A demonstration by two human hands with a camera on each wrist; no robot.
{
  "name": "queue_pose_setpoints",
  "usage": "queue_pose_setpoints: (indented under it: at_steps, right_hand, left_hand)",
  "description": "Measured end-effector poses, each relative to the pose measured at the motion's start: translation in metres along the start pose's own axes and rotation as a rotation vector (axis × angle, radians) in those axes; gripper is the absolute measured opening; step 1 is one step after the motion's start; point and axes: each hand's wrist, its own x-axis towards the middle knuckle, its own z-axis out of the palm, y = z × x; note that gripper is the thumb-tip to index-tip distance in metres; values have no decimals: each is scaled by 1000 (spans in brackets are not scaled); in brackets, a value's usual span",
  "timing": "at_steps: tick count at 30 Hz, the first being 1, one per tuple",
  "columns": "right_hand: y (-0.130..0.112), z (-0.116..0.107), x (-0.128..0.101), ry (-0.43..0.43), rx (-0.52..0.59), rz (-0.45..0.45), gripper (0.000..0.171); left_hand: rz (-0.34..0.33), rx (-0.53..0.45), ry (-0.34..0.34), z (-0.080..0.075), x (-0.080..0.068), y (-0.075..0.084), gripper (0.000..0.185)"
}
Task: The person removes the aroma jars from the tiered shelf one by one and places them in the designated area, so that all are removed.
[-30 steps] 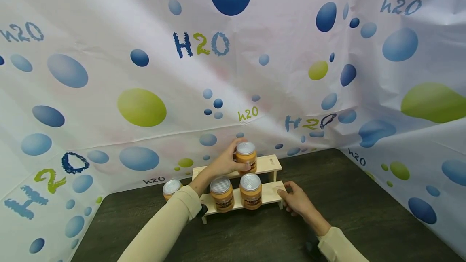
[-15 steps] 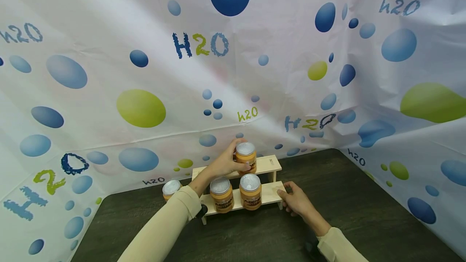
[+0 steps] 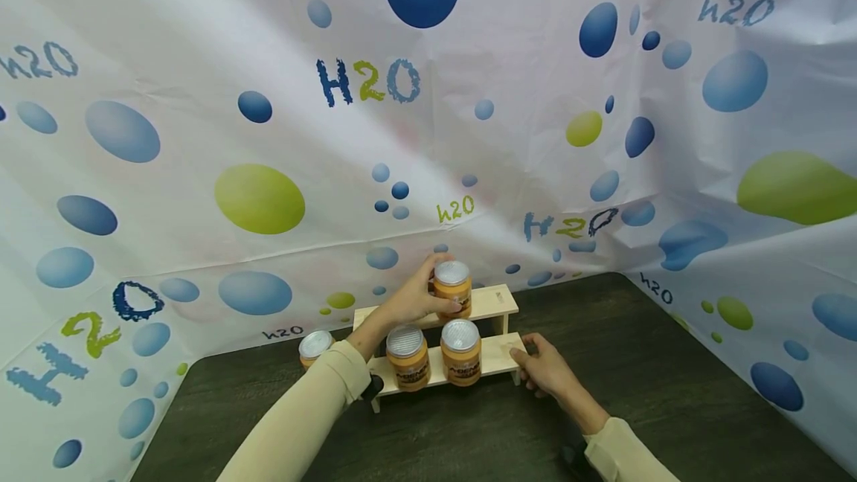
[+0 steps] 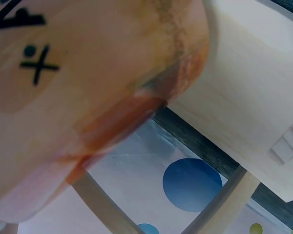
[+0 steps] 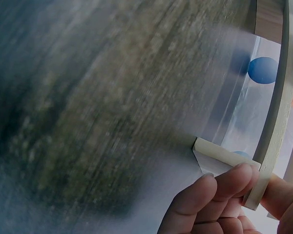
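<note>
Head view: left hand (image 3: 410, 302) grips the top jar (image 3: 452, 289) on upper step of wooden rack (image 3: 498, 352), fingers curled round it. Right hand (image 3: 544, 368) pinches the rack's lower step at its 3 o'clock end. Two jars (image 3: 434, 353) stand on lower step; a 4th jar (image 3: 315, 346) on the counter (image 3: 629, 378) at 9 o'clock.

Left wrist view: the jar (image 4: 83, 83) fills frame, rack (image 4: 249, 102) at 3 o'clock.

Right wrist view: fingers (image 5: 219, 195) and thumb clamp the shelf edge (image 5: 276, 141).
</note>
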Motion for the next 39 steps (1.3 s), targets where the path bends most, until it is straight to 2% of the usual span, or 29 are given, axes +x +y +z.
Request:
queue_pose_setpoints:
  at_steps: [14, 24, 39]
  right_hand:
    - [1, 0, 0, -2, 3, 17, 35]
    - [1, 0, 0, -9, 3, -7, 36]
    - [2, 1, 0, -8, -8, -11, 37]
  left_hand:
    - [29, 41, 34, -6, -4, 13, 88]
    - [32, 27, 56, -13, -9, 19, 84]
    - [43, 40, 108, -33, -28, 30, 85]
